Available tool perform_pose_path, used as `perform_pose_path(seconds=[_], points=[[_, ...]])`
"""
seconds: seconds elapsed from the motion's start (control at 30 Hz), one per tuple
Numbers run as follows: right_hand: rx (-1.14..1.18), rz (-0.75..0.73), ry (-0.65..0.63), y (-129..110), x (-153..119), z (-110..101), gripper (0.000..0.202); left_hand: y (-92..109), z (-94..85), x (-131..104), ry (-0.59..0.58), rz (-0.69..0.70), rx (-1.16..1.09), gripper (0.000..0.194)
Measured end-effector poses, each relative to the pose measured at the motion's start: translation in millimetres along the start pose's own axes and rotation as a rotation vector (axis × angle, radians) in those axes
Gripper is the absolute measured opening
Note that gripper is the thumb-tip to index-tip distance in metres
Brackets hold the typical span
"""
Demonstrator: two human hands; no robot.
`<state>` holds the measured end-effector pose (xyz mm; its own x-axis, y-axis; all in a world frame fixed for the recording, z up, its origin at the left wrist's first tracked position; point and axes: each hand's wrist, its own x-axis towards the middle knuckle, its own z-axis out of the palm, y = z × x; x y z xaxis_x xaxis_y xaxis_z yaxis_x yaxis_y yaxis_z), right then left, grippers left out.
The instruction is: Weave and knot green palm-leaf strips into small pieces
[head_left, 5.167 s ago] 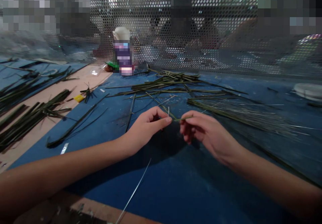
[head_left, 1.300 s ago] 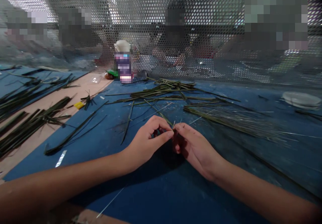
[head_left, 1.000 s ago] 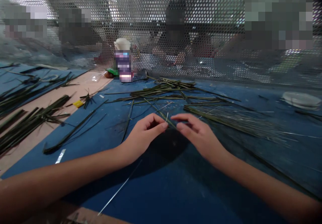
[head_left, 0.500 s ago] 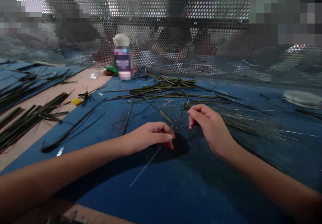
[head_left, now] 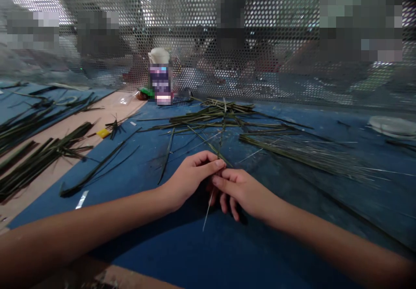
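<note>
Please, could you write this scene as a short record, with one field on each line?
Left hand: thumb and finger pinch a thin stem
Right hand: at the same stem, just below the left fingertips
Stem colour: green above the hands, pale below
Table: blue
Beyond hands: pile of green strips
Left side: dark bundle, yellow piece
Right side: white dish
Back: perforated screen, white-topped container, its front blurred

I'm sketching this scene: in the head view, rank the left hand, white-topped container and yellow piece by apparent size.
1. Left hand
2. White-topped container
3. Yellow piece
Nearness to the camera enlarges the hand.
</note>
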<state>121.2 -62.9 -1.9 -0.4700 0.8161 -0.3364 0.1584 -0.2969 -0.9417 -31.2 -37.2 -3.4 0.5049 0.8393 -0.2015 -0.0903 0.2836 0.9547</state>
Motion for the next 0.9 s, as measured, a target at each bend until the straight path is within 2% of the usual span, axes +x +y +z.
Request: perform_pose_path(seconds=[0.13, 0.23, 0.37, 0.9], points=[[0.056, 0.001, -0.017, 4.0, -1.3, 2.6, 0.031, -0.3, -2.2, 0.1, 0.014, 0.011, -0.031, 0.024], [0.063, 0.064, -0.053, 3.3, -3.9, -0.1, 0.029, -1.1, -5.0, 1.1, -0.039, 0.002, -0.046, 0.025], [0.074, 0.131, -0.057, 1.1, -5.9, 0.0, 0.027, -1.3, -6.4, 1.8, -0.025, 0.001, -0.05, 0.024], [0.001, 0.173, -0.073, 6.4, -6.5, 5.3, 0.022, -1.1, -7.3, 3.9, 0.005, 0.022, -0.013, 0.02]])
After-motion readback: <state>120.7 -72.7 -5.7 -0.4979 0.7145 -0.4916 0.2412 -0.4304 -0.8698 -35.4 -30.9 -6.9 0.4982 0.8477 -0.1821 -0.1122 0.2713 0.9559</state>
